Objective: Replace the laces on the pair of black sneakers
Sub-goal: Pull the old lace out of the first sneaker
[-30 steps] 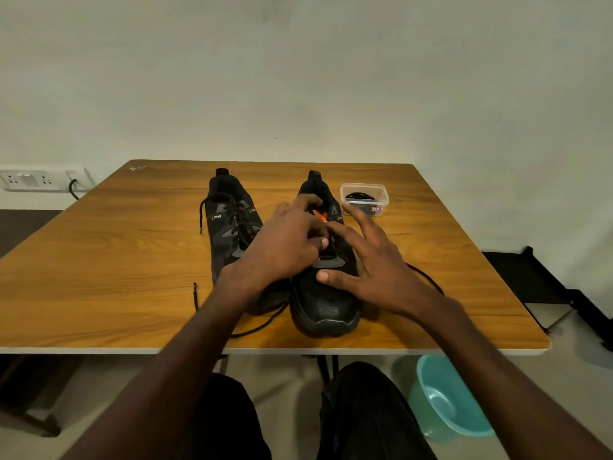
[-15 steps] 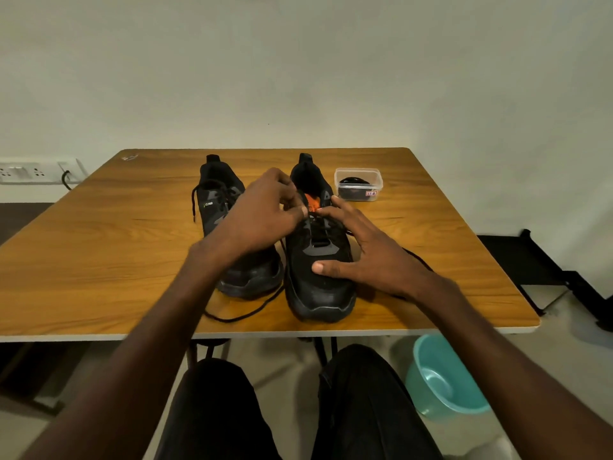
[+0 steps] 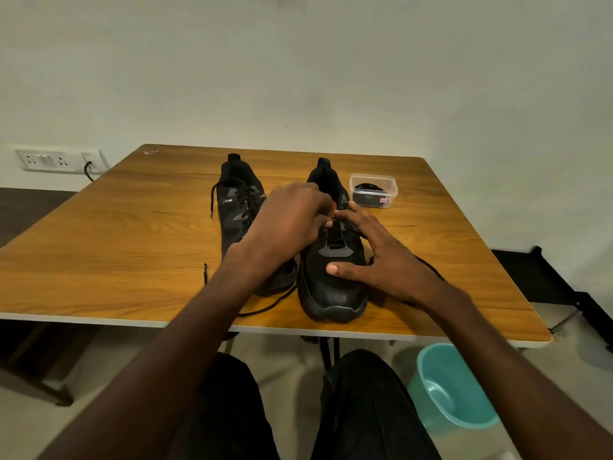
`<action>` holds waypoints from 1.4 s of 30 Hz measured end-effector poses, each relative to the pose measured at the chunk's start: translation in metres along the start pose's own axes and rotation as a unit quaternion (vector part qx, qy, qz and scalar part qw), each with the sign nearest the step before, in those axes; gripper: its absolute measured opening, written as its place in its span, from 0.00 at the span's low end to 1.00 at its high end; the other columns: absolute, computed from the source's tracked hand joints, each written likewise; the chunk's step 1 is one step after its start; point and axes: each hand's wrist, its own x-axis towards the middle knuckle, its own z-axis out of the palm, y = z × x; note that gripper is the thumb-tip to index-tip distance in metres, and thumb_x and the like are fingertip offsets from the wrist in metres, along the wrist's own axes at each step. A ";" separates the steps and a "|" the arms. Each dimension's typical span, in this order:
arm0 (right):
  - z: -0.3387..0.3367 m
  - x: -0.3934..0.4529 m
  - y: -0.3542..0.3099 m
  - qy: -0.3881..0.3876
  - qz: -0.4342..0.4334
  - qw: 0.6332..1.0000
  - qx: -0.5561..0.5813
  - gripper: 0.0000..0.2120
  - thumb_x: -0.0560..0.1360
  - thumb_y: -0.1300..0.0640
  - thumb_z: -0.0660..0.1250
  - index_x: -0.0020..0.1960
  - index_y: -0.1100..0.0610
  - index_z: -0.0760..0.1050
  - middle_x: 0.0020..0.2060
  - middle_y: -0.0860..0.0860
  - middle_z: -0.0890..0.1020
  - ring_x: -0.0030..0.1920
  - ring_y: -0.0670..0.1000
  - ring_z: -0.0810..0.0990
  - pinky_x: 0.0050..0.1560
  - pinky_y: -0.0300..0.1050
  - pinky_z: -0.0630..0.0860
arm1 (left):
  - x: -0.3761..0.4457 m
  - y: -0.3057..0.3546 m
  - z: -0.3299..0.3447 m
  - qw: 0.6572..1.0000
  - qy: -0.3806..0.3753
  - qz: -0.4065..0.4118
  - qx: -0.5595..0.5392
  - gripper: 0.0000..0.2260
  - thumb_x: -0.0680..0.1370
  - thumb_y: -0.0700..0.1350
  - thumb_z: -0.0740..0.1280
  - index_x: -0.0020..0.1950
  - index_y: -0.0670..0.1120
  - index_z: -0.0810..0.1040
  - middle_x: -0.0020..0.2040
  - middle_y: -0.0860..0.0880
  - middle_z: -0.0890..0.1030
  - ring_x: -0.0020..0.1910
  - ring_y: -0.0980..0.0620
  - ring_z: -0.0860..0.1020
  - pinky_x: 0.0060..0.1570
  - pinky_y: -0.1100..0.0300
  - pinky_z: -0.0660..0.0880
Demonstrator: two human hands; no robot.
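Two black sneakers stand side by side on the wooden table (image 3: 132, 247), toes toward me. The left sneaker (image 3: 237, 207) still has its black lace threaded. My left hand (image 3: 288, 224) hovers over the tongue of the right sneaker (image 3: 335, 287) with its fingers curled, pinching the lace near the upper eyelets. My right hand (image 3: 378, 257) rests spread on that shoe's right side, thumb pressed on the toe box, fingertips by the eyelets. A loose black lace (image 3: 268, 305) trails from the right shoe across the table on both sides.
A small clear plastic box (image 3: 374, 190) holding coiled black laces sits behind the right sneaker. A teal bucket (image 3: 447, 390) stands on the floor under the table's right corner. A wall socket strip (image 3: 56, 160) is at the far left. My knees are below the table's front edge.
My left hand has moved up from the shoe's middle to its upper eyelets. My right hand stays spread on the shoe, and the camera has shifted slightly.
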 end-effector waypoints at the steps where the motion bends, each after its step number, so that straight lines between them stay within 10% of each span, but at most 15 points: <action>1: 0.000 0.000 0.000 0.001 -0.003 1.000 0.000 0.45 0.67 0.30 0.74 0.79 0.31 0.57 0.83 0.36 0.49 0.82 0.45 0.53 0.77 0.61 0.64 | 0.000 0.002 0.001 1.000 0.000 -0.002 0.008 0.04 0.81 0.45 0.71 0.54 0.49 0.84 0.49 0.51 0.80 0.51 0.50 0.77 0.55 0.50 0.76; 5: 0.000 0.000 0.002 -0.001 -0.008 1.000 0.007 0.46 0.67 0.28 0.73 0.78 0.31 0.56 0.83 0.36 0.49 0.82 0.45 0.54 0.78 0.61 0.64 | 0.000 0.010 0.006 0.998 -0.022 -0.060 0.008 0.05 0.81 0.40 0.66 0.51 0.51 0.74 0.47 0.53 0.75 0.47 0.52 0.73 0.52 0.54 0.70; 10: -0.001 0.001 0.005 -0.012 -0.008 1.000 0.003 0.46 0.67 0.28 0.73 0.79 0.30 0.54 0.83 0.36 0.48 0.81 0.44 0.54 0.77 0.59 0.65 | 0.005 0.007 -0.005 0.918 -0.051 -0.198 -0.341 0.05 0.85 0.42 0.63 0.53 0.45 0.78 0.46 0.45 0.83 0.45 0.51 0.80 0.48 0.56 0.76; 18: 0.001 0.002 0.006 -0.007 -0.017 1.000 -0.008 0.48 0.64 0.22 0.70 0.78 0.29 0.54 0.82 0.36 0.50 0.80 0.46 0.59 0.74 0.60 0.70 | -0.001 0.007 0.001 0.995 -0.017 -0.090 -0.033 0.02 0.82 0.46 0.69 0.49 0.51 0.79 0.46 0.55 0.78 0.44 0.56 0.76 0.40 0.65 0.67; 23: 0.000 0.002 0.007 0.000 -0.027 1.000 0.007 0.47 0.65 0.24 0.72 0.78 0.30 0.54 0.82 0.34 0.50 0.79 0.43 0.60 0.74 0.57 0.71 | 0.006 0.008 -0.010 0.893 0.027 -0.197 -0.404 0.07 0.87 0.44 0.61 0.54 0.43 0.77 0.41 0.47 0.84 0.39 0.50 0.83 0.36 0.66 0.73; 30: 0.001 0.003 0.006 -0.011 -0.020 1.000 -0.003 0.46 0.67 0.26 0.72 0.78 0.30 0.54 0.81 0.32 0.47 0.78 0.41 0.58 0.72 0.51 0.70 | 0.001 0.007 -0.009 0.990 -0.045 -0.132 -0.030 0.03 0.81 0.48 0.72 0.51 0.53 0.79 0.48 0.56 0.75 0.45 0.57 0.75 0.41 0.66 0.67; 33: 0.001 0.001 0.006 -0.015 -0.014 1.000 -0.005 0.45 0.68 0.28 0.73 0.78 0.30 0.54 0.81 0.31 0.46 0.76 0.37 0.56 0.69 0.43 0.67 | 0.000 0.006 -0.004 0.990 0.002 -0.127 -0.069 0.03 0.82 0.46 0.69 0.49 0.53 0.77 0.50 0.55 0.77 0.48 0.55 0.76 0.45 0.63 0.69; 38: 0.000 0.000 0.002 -0.017 -0.004 1.000 -0.010 0.44 0.67 0.29 0.73 0.77 0.28 0.54 0.80 0.30 0.46 0.74 0.35 0.57 0.64 0.39 0.65 | 0.008 0.008 -0.033 0.828 0.144 -0.214 -0.497 0.06 0.87 0.41 0.60 0.53 0.45 0.75 0.51 0.45 0.84 0.47 0.51 0.86 0.32 0.64 0.73; 42: 0.000 0.001 0.001 -0.016 -0.013 1.000 -0.003 0.45 0.66 0.25 0.71 0.77 0.28 0.54 0.81 0.30 0.46 0.76 0.38 0.58 0.69 0.44 0.69 | 0.005 0.003 -0.022 0.943 0.058 -0.167 -0.282 0.03 0.83 0.47 0.68 0.55 0.48 0.77 0.50 0.53 0.78 0.43 0.57 0.79 0.41 0.65 0.72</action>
